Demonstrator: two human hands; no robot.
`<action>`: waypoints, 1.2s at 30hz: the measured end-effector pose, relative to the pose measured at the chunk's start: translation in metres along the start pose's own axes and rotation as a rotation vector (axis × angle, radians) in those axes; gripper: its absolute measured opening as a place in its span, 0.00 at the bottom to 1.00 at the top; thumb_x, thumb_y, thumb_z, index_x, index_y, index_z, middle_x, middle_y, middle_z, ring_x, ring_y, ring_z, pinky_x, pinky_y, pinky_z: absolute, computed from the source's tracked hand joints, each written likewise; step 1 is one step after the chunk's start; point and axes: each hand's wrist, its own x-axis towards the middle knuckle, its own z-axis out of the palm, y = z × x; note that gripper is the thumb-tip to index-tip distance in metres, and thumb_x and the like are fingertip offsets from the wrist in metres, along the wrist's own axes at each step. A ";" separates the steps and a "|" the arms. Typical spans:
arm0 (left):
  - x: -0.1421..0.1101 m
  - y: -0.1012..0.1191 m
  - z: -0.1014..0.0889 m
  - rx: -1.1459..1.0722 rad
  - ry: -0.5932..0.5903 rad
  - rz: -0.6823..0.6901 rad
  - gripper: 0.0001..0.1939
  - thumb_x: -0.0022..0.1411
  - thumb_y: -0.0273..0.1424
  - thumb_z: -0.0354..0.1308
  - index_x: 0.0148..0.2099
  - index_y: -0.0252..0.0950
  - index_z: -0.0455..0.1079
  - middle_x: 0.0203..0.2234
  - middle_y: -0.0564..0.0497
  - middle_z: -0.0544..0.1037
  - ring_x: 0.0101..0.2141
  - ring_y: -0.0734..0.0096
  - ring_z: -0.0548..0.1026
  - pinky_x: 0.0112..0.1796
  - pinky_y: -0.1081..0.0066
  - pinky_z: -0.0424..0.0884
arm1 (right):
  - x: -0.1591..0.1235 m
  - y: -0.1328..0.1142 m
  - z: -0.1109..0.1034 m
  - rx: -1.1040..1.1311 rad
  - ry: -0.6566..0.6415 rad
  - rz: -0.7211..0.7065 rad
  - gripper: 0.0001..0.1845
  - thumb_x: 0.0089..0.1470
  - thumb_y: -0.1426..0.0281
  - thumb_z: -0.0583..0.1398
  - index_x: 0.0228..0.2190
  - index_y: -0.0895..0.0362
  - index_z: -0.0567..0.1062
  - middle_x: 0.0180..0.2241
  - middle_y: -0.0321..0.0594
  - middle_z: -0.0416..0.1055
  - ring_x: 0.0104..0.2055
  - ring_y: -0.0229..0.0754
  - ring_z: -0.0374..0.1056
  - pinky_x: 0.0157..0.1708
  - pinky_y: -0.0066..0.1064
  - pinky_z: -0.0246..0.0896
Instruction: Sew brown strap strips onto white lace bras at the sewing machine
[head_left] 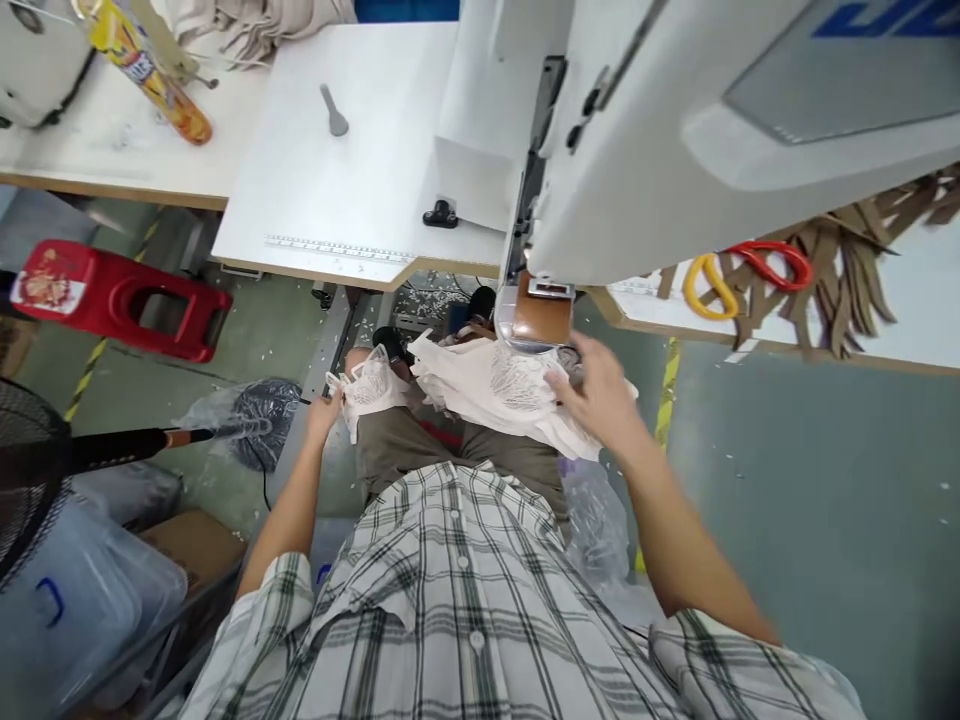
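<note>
A pale pink bra with lace cups [517, 385] lies over my lap, below the head of a white sewing machine [637, 160]. At the left end, my left hand [324, 416] is closed on the edge of a lace piece [369, 384] with thin straps, which rests over my left knee. My right hand [596, 395] is at the other end, just under the machine's plate [534, 318]. Its thumb and fingers grip the bra beside the lace cup; some fingertips are hidden. Whether both lace pieces belong to one bra I cannot tell.
Red-and-yellow-handled scissors [746, 280] lie among brown fabric strips [844, 270] on the right tabletop. A grey spoon-shaped thing [334, 112] is on the left tabletop [315, 190]. A red stool [120, 300] and a fan [30, 470] stand at left.
</note>
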 end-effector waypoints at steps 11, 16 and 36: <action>-0.090 0.068 0.008 -0.031 0.050 -0.001 0.19 0.70 0.36 0.53 0.26 0.34 0.67 0.21 0.54 0.68 0.25 0.74 0.68 0.28 0.72 0.64 | -0.016 -0.084 0.032 0.277 0.129 -0.152 0.38 0.58 0.43 0.54 0.59 0.57 0.64 0.57 0.58 0.66 0.62 0.59 0.60 0.60 0.55 0.54; -0.119 0.148 0.004 -0.192 -0.224 0.330 0.17 0.66 0.32 0.55 0.24 0.37 0.65 0.18 0.55 0.66 0.22 0.74 0.65 0.28 0.72 0.59 | -0.018 -0.128 0.021 0.512 -0.755 -0.360 0.32 0.53 0.42 0.60 0.44 0.58 0.75 0.35 0.40 0.75 0.36 0.43 0.70 0.35 0.31 0.62; -0.043 0.282 0.076 -0.495 -0.731 0.284 0.18 0.68 0.45 0.51 0.31 0.37 0.62 0.24 0.56 0.62 0.26 0.73 0.60 0.28 0.73 0.57 | 0.067 0.047 -0.166 -0.071 0.254 0.284 0.15 0.63 0.59 0.54 0.38 0.57 0.75 0.36 0.44 0.75 0.37 0.44 0.69 0.36 0.33 0.57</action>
